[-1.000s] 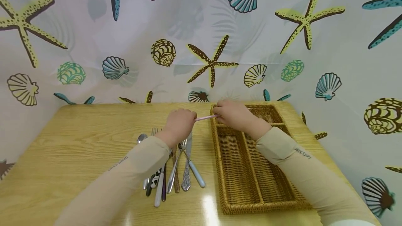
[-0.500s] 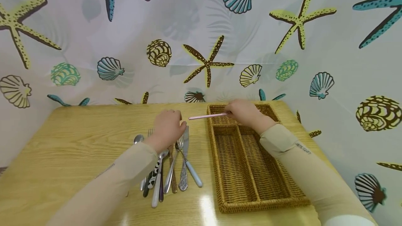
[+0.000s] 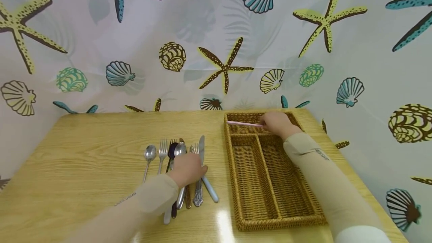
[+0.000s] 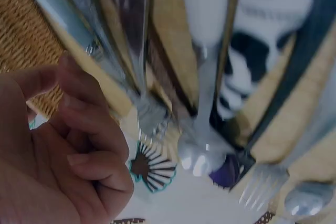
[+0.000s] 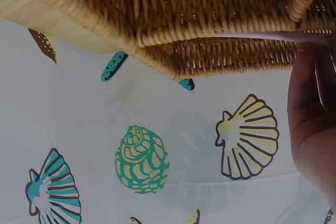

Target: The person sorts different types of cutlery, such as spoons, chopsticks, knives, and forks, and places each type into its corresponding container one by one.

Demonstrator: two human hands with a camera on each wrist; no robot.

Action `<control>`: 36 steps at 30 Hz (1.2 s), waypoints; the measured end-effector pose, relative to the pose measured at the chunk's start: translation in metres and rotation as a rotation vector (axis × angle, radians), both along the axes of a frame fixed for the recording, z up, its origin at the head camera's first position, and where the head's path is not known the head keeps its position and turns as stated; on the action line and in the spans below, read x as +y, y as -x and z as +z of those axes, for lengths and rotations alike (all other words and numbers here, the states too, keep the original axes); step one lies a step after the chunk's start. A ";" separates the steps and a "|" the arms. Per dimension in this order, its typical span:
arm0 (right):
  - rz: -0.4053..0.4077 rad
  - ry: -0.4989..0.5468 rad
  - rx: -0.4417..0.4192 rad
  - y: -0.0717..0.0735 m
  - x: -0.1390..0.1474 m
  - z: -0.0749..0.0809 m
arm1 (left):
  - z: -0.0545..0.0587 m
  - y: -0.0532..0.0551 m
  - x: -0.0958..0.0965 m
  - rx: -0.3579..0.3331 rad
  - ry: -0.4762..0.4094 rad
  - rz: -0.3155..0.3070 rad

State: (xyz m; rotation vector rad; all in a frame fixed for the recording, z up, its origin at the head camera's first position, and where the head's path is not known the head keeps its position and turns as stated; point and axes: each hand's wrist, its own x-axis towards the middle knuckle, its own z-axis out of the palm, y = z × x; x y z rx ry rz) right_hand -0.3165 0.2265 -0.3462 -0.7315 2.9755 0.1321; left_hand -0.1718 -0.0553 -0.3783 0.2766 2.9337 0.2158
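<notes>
My right hand (image 3: 276,123) pinches one end of a slim pink stick-like utensil (image 3: 244,124), which lies level across the basket's back compartment. In the right wrist view the utensil (image 5: 262,35) shows just at the wicker wall, running to the fingers. My left hand (image 3: 187,168) is over a fan of cutlery, its fingers loosely bent and nothing in them. Around it lie a spoon (image 3: 150,153), a fork (image 3: 163,147), a knife (image 3: 201,147) and a light-blue handle (image 3: 210,190). The left wrist view adds a white handle (image 4: 205,3) and a black-and-white patterned handle (image 4: 262,35).
A wicker basket (image 3: 270,223) stands at the right of the wooden table (image 3: 84,160), with two long compartments in front and a wide one across the back. Behind the table hangs a shell-patterned cloth (image 3: 141,29).
My left hand has let go of the pink utensil and come down toward me over the cutlery. The right hand has carried the utensil rightward, over the basket's back compartment.
</notes>
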 end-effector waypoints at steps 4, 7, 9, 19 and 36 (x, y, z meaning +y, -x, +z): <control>-0.040 -0.005 -0.041 0.003 0.006 -0.002 | -0.011 -0.003 0.009 0.010 0.053 -0.008; -0.048 -0.009 -0.067 0.003 0.008 -0.004 | -0.015 -0.003 0.012 0.005 0.076 0.012; -0.048 -0.013 -0.081 0.004 0.007 -0.005 | -0.017 -0.003 0.012 -0.001 0.085 0.021; -0.126 0.065 -0.256 0.013 0.005 -0.012 | -0.021 -0.004 0.012 -0.066 0.041 0.069; -0.198 0.123 -0.073 -0.003 -0.004 0.000 | -0.014 0.005 -0.005 -0.117 -0.165 0.142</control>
